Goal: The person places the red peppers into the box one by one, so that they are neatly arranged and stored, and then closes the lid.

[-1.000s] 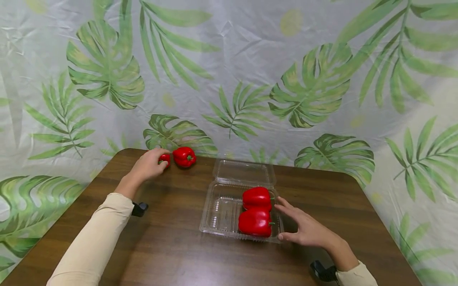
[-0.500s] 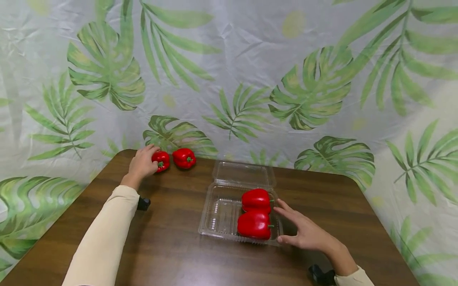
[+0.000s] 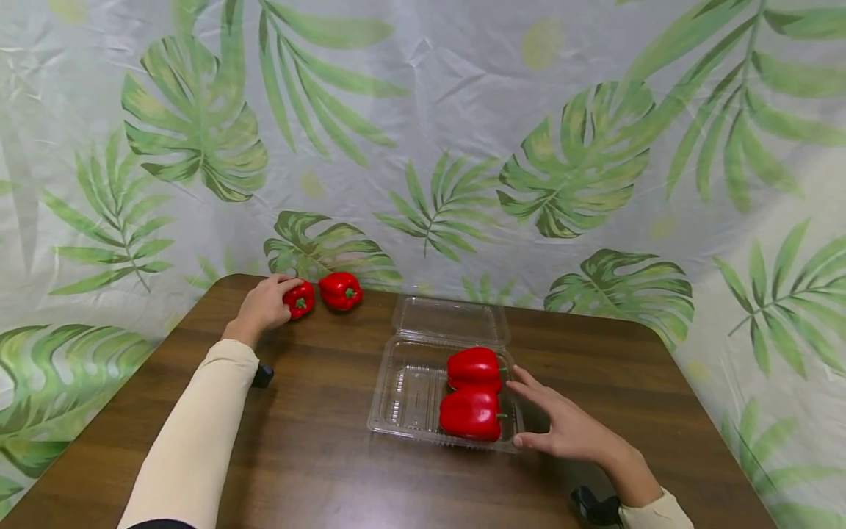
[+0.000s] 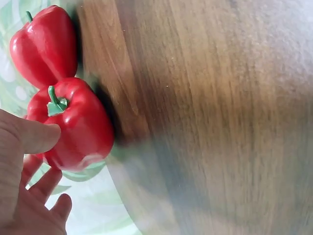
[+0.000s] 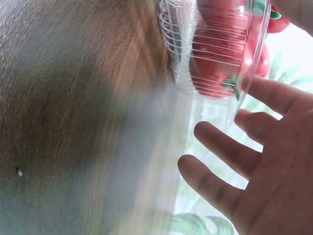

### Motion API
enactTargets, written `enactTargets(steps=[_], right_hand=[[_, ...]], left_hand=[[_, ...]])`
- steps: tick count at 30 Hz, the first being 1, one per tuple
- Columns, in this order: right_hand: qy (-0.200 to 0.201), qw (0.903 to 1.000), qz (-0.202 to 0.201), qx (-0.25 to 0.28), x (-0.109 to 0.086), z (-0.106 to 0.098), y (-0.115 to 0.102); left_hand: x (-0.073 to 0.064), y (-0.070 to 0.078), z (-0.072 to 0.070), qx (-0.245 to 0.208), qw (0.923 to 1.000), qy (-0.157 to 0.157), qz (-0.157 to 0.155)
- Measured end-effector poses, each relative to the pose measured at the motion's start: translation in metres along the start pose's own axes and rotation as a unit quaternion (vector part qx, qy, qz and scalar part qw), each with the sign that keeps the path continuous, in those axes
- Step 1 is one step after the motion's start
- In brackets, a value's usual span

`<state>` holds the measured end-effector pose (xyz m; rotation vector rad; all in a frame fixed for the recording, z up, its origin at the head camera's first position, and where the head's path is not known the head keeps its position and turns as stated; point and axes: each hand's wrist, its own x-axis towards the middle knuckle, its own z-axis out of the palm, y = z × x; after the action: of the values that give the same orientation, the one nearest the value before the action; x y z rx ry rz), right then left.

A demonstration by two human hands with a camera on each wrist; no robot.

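At the far left of the table, my left hand (image 3: 263, 304) has its thumb and fingers around a red bell pepper (image 3: 300, 299). In the left wrist view the thumb lies on the near side of this bell pepper (image 4: 83, 129), beside its green stem, and fingers reach behind. Another red bell pepper (image 3: 340, 291) lies just right of it. Two more bell peppers, one farther back (image 3: 474, 369) and one nearer (image 3: 471, 415), lie in the right half of a clear plastic container (image 3: 390, 389). My right hand (image 3: 568, 425) rests at the container's right edge, fingers spread and touching its rim (image 5: 252, 73).
The container's clear lid (image 3: 452, 319) is folded back behind it. Both stand on a brown wooden table (image 3: 317, 441). A leaf-patterned cloth (image 3: 449, 132) hangs right behind the table's back edge.
My left hand has shifted left and more of its bell pepper shows now, with the stem turned toward the head camera. The right hand and the container have stayed nearly still.
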<state>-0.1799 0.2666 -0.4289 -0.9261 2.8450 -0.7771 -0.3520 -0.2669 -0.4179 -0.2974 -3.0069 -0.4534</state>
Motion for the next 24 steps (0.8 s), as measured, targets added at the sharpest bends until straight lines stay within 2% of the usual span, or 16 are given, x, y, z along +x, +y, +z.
enactTargets(steps=[4, 11, 14, 19, 24], right_hand=[[-0.001, 1.0, 0.001, 0.0, 0.0, 0.0, 0.0], [0.002, 1.0, -0.001, -0.004, 0.0, -0.002, 0.0], [-0.001, 1.0, -0.002, -0.004, 0.001, -0.003, 0.0], [-0.003, 1.0, -0.005, -0.007, 0.001, -0.004, 0.001], [-0.003, 1.0, -0.004, -0.004, 0.001, -0.003, 0.002]], left_hand=[[-0.001, 0.001, 0.001, -0.011, 0.9999, 0.002, -0.001], [-0.005, 0.0, 0.001, 0.038, 0.9986, 0.038, -0.001], [-0.008, -0.001, 0.0, 0.018, 0.9987, 0.047, -0.009], [-0.014, -0.003, -0.002, -0.025, 0.9991, 0.031, 0.008], [-0.017, -0.006, -0.007, 0.01, 0.9999, 0.006, 0.011]])
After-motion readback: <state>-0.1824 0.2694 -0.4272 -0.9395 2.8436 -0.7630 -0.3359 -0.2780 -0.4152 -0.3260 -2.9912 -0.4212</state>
